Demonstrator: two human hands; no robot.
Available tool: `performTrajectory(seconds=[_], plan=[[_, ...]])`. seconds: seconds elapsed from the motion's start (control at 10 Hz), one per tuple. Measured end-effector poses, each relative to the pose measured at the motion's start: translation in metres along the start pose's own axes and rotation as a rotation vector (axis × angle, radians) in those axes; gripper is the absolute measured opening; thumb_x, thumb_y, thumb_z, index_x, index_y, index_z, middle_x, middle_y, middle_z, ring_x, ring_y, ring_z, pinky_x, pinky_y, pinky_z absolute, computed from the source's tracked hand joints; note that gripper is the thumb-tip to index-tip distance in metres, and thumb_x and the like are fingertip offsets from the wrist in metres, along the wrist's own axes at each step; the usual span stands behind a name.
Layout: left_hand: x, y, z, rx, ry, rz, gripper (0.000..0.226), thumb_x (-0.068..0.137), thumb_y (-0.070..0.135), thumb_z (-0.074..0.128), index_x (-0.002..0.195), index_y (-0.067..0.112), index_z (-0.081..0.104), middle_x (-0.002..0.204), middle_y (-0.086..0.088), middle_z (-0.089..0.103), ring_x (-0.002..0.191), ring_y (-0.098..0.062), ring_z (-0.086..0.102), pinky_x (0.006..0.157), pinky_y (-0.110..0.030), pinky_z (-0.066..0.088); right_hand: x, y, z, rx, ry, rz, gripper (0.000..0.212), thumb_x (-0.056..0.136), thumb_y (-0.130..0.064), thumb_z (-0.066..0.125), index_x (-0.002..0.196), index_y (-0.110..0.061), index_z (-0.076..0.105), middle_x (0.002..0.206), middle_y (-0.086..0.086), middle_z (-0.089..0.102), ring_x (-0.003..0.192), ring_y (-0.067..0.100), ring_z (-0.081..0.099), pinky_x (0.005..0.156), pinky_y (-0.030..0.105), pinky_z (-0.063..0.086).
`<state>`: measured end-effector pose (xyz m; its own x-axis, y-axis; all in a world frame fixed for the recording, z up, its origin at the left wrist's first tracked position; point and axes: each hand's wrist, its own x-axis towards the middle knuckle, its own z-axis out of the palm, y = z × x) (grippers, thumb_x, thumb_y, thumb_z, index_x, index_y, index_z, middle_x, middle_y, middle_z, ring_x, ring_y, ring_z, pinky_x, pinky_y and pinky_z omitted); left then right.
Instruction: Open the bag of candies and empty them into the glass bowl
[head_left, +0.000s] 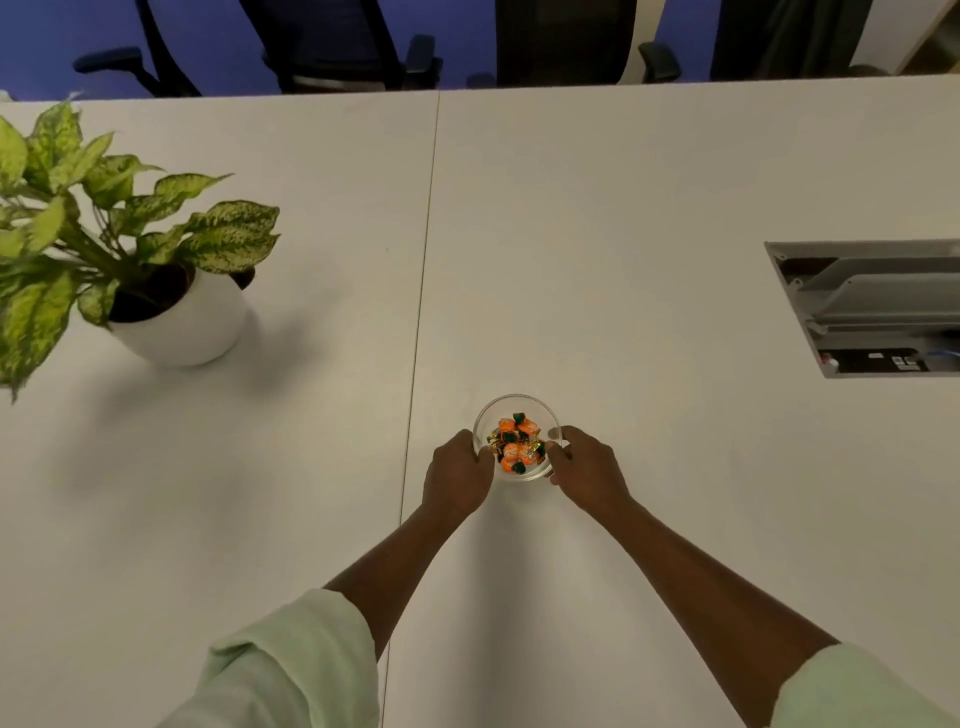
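A small clear glass bowl (519, 402) stands on the white table, just right of the table's seam. Inside it lie several wrapped candies (515, 445), orange and dark green with some gold. My left hand (457, 475) grips the bowl's left side and my right hand (587, 470) grips its right side, fingers curled round the rim. No candy bag is in view.
A potted plant (176, 317) with green-yellow leaves sits at the left. An open cable hatch (872, 306) is cut into the table at the right. Office chairs (332, 47) line the far edge. A seam (421, 312) runs down the table.
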<state>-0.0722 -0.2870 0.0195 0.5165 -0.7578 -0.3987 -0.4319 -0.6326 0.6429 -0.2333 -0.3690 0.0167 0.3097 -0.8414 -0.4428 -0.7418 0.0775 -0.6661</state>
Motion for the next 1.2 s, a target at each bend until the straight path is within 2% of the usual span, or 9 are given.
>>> performTrajectory(seconds=[0.1, 0.2, 0.3, 0.7, 0.9, 1.0, 1.1, 1.2], plan=[[0.048, 0.019, -0.001, -0.026, 0.009, 0.004, 0.023, 0.098, 0.026, 0.052, 0.097, 0.005, 0.061, 0.097, -0.013, 0.071, 0.078, -0.023, 0.062, 0.06, -0.027, 0.045, 0.047, -0.013, -0.009, 0.009, 0.04, -0.006, 0.034, 0.102, -0.031, 0.05, 0.13, -0.015, 0.062, 0.095, 0.012, 0.078, 0.092, 0.03, 0.074, 0.089, 0.044, 0.058], [0.089, 0.037, -0.002, -0.065, 0.008, 0.007, 0.026, 0.098, 0.025, 0.051, 0.102, 0.002, 0.061, 0.097, -0.014, 0.07, 0.084, -0.031, 0.07, 0.067, -0.036, 0.057, 0.09, -0.024, -0.015, 0.016, 0.068, -0.001, 0.035, 0.102, -0.031, 0.049, 0.131, -0.015, 0.061, 0.097, 0.013, 0.078, 0.094, 0.03, 0.074, 0.09, 0.045, 0.058], [0.125, 0.05, -0.001, -0.09, 0.017, 0.009, 0.027, 0.099, 0.024, 0.05, 0.103, 0.0, 0.062, 0.096, -0.016, 0.071, 0.084, -0.035, 0.072, 0.076, -0.047, 0.061, 0.125, -0.033, -0.021, 0.019, 0.083, 0.013, 0.035, 0.102, -0.032, 0.049, 0.13, -0.015, 0.062, 0.102, 0.014, 0.077, 0.097, 0.032, 0.073, 0.091, 0.045, 0.058], [0.204, 0.062, 0.01, -0.094, 0.065, 0.003, 0.027, 0.099, 0.025, 0.05, 0.096, 0.0, 0.06, 0.092, -0.018, 0.071, 0.082, -0.036, 0.072, 0.076, -0.052, 0.061, 0.207, -0.043, -0.019, 0.075, 0.089, 0.066, 0.033, 0.102, -0.034, 0.046, 0.121, -0.013, 0.064, 0.1, 0.014, 0.076, 0.091, 0.032, 0.074, 0.084, 0.054, 0.06], [0.21, 0.063, 0.012, -0.106, 0.064, -0.003, 0.03, 0.099, 0.027, 0.049, 0.095, -0.001, 0.06, 0.091, -0.018, 0.071, 0.084, -0.036, 0.072, 0.077, -0.054, 0.06, 0.214, -0.046, -0.019, 0.098, 0.094, 0.074, 0.033, 0.101, -0.033, 0.046, 0.118, -0.012, 0.065, 0.103, 0.016, 0.075, 0.098, 0.036, 0.072, 0.087, 0.053, 0.059], [0.208, 0.062, 0.012, -0.106, 0.05, -0.008, 0.034, 0.1, 0.032, 0.048, 0.1, 0.002, 0.061, 0.095, -0.016, 0.073, 0.084, -0.036, 0.071, 0.08, -0.052, 0.06, 0.211, -0.046, -0.019, 0.13, 0.059, 0.093, 0.037, 0.1, -0.039, 0.047, 0.124, -0.015, 0.063, 0.11, 0.015, 0.074, 0.104, 0.036, 0.071, 0.091, 0.053, 0.058], [0.199, 0.063, 0.007, -0.167, 0.016, -0.046, 0.042, 0.101, 0.042, 0.045, 0.112, 0.005, 0.062, 0.101, -0.016, 0.073, 0.091, -0.035, 0.071, 0.086, -0.05, 0.059, 0.201, -0.049, -0.022, 0.163, 0.031, 0.138, 0.056, 0.099, -0.05, 0.046, 0.144, -0.018, 0.048, 0.129, 0.017, 0.069, 0.119, 0.037, 0.066, 0.101, 0.053, 0.054], [0.185, 0.052, 0.008, -0.206, 0.018, -0.067, 0.048, 0.102, 0.049, 0.043, 0.116, 0.008, 0.062, 0.105, -0.015, 0.073, 0.097, -0.032, 0.07, 0.089, -0.046, 0.058, 0.184, -0.038, -0.019, 0.088, 0.035, 0.131, 0.066, 0.1, -0.056, 0.042, 0.151, -0.016, 0.038, 0.132, 0.018, 0.066, 0.125, 0.037, 0.061, 0.106, 0.05, 0.05]])
